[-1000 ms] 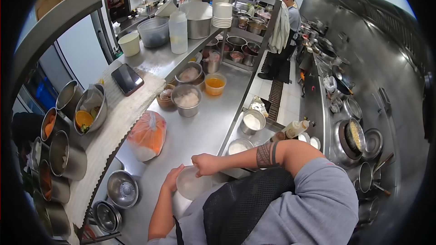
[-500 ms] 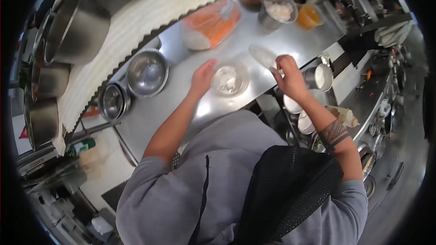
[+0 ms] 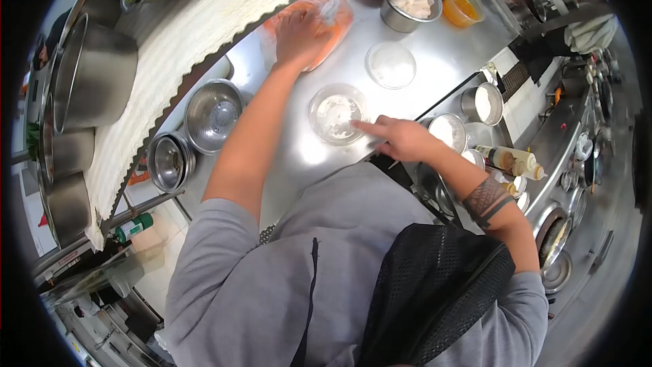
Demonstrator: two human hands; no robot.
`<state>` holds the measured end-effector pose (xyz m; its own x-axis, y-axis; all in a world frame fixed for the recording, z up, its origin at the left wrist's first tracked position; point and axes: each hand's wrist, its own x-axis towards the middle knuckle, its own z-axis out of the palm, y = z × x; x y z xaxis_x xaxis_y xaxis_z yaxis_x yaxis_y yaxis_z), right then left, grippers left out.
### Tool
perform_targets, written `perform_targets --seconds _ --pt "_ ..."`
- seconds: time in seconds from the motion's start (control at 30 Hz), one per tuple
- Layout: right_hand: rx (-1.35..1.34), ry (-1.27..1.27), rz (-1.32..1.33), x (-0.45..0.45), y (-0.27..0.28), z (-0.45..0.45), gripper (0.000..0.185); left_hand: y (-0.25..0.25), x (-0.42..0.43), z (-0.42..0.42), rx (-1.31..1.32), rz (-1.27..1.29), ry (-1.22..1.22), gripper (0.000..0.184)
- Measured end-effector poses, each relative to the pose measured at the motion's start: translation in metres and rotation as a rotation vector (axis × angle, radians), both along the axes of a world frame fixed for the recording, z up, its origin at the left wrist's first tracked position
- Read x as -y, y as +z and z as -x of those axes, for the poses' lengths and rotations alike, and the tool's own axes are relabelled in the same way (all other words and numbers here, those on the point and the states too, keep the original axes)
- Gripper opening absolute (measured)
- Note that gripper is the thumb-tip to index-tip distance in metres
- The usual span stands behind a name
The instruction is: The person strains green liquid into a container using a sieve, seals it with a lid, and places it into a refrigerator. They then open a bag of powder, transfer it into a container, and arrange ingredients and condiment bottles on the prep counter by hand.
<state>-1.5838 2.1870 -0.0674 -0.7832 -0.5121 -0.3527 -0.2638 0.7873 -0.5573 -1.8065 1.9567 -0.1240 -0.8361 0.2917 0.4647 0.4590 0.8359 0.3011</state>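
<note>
My left hand (image 3: 299, 39) rests on a clear plastic bag (image 3: 334, 27) with orange contents, its fingers stretched over the top. In front of me a round clear plastic container (image 3: 337, 114) sits on the steel counter, with a little whitish stuff in the bottom. My right hand (image 3: 401, 139) reaches to this container with the index finger extended to its right side; the other fingers are partly curled and hold nothing visible. Whether the fingertip touches the contents I cannot tell. A round translucent lid (image 3: 391, 64) lies flat on the counter beyond the container.
Steel bowls (image 3: 214, 117) stand to the left, below a cloth-covered shelf (image 3: 204, 17) with metal pots. At the back are a steel pot of pale pieces (image 3: 401, 22) and an orange-filled tub (image 3: 463, 8). Squeeze bottles (image 3: 519, 161) and metal tins lie to the right.
My left hand has moved from the container's side up onto the bag. My right hand has let go of the lid, which now lies on the counter, and has come down to the container.
</note>
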Motion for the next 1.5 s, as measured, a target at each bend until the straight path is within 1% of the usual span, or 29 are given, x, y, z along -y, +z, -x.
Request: perform_targets --seconds 0.03,0.1,0.17,0.23,0.27,0.33,0.37,0.4,0.43,0.5,0.53,0.63,0.67,0.77,0.8,0.83,0.87,0.93,0.97,1.03,1.07,1.1,1.13,1.17,1.23,1.27,1.3,1.37,1.5 --pt "-0.018 0.032 0.019 0.001 -0.014 -0.002 0.038 0.002 -0.002 0.002 0.176 0.084 -0.035 0.052" --pt "-0.035 0.062 0.041 -0.004 -0.034 -0.007 0.036 -0.005 -0.007 0.002 0.211 0.035 -0.039 0.049" --pt "-0.164 -0.010 0.078 -0.012 -0.048 -0.010 0.036 -0.021 -0.001 -0.006 0.264 -0.002 -0.032 0.046" --pt "-0.216 -0.059 0.069 -0.027 -0.039 -0.012 0.032 -0.026 0.007 -0.016 0.236 -0.066 -0.137 0.034" --pt "-0.245 -0.081 0.047 -0.036 -0.036 -0.014 0.031 -0.026 0.012 -0.027 0.236 -0.064 -0.135 0.034" --pt "-0.286 -0.101 0.019 -0.053 -0.032 -0.016 0.030 -0.013 0.021 -0.063 0.290 -0.211 -0.192 0.023" --pt "-0.226 -0.175 -0.020 -0.061 -0.030 -0.017 0.034 -0.010 0.026 -0.080 0.285 -0.215 -0.189 0.023" --pt "-0.165 -0.246 -0.058 -0.067 -0.028 -0.019 0.039 -0.009 0.032 -0.098 0.356 -0.224 -0.201 0.020" --pt "-0.169 -0.236 -0.060 -0.069 -0.022 -0.020 0.039 -0.007 0.039 -0.115 0.426 -0.232 -0.209 0.018" --pt "-0.147 -0.295 -0.182 -0.071 -0.014 -0.023 0.058 -0.002 0.050 -0.149 0.432 -0.230 -0.225 0.018" --pt "-0.158 -0.278 -0.182 -0.077 -0.018 -0.023 0.079 0.000 0.055 -0.163 0.444 -0.225 -0.253 0.018" --pt "-0.202 -0.235 -0.198 -0.080 -0.011 -0.025 0.080 -0.004 0.071 -0.197 0.488 -0.236 -0.236 0.022" --pt "-0.155 -0.230 -0.226 -0.079 -0.005 -0.026 0.081 -0.005 0.075 -0.208 0.494 -0.240 -0.226 0.022" --pt "-0.181 -0.197 -0.233 -0.080 -0.014 -0.027 0.078 0.005 0.073 -0.230 0.393 -0.322 -0.264 0.026" --pt "-0.180 -0.192 -0.238 -0.079 -0.018 -0.026 0.078 0.019 0.064 -0.236 0.320 -0.367 -0.256 0.027" --pt "-0.226 -0.206 -0.269 -0.076 -0.023 -0.023 0.077 0.028 0.056 -0.241 0.248 -0.411 -0.246 0.028" --pt "-0.270 -0.216 -0.297 -0.075 -0.028 -0.021 0.075 0.027 0.050 -0.242 0.251 -0.416 -0.239 0.028" --pt "-0.258 -0.229 -0.337 -0.066 -0.020 -0.015 0.074 0.023 0.041 -0.234 0.121 -0.241 -0.331 0.032" --pt "-0.256 -0.253 -0.375 -0.064 -0.018 -0.010 0.073 0.015 0.036 -0.229 0.124 -0.241 -0.330 0.032" --pt "-0.280 -0.296 -0.364 -0.066 -0.024 -0.004 0.071 -0.008 0.027 -0.218 0.294 -0.514 -0.155 0.021" --pt "-0.385 -0.337 -0.386 -0.065 -0.025 -0.004 0.071 -0.016 0.028 -0.215 0.293 -0.517 -0.165 0.021" --pt "-0.490 -0.378 -0.408 -0.059 -0.021 -0.005 0.070 -0.018 0.031 -0.212 0.416 -0.718 -0.059 0.020" --pt "-0.535 -0.365 -0.398 -0.056 -0.015 -0.005 0.062 -0.019 0.036 -0.210 0.539 -0.912 0.054 0.019" --pt "-0.537 -0.371 -0.395 -0.051 -0.010 -0.008 0.062 -0.021 0.043 -0.211 0.538 -0.908 0.049 0.019" --pt "-0.598 -0.245 -0.053 -0.035 0.002 -0.016 0.050 -0.007 0.056 -0.222 0.605 -0.813 0.046 0.020" --pt "-0.532 -0.192 0.064 -0.024 0.008 -0.018 0.044 -0.007 0.057 -0.228 0.560 -0.884 0.030 0.023" --pt "-0.519 -0.129 0.103 -0.013 0.009 -0.022 0.042 -0.001 0.059 -0.231 0.563 -0.877 0.021 0.023" --pt "-0.427 -0.023 0.142 0.010 0.018 -0.026 0.039 0.016 0.060 -0.233 0.713 -0.978 0.030 0.022" --pt "-0.357 0.034 0.189 0.046 0.014 -0.021 0.042 0.024 0.066 -0.228 0.827 -1.071 -0.093 0.020"
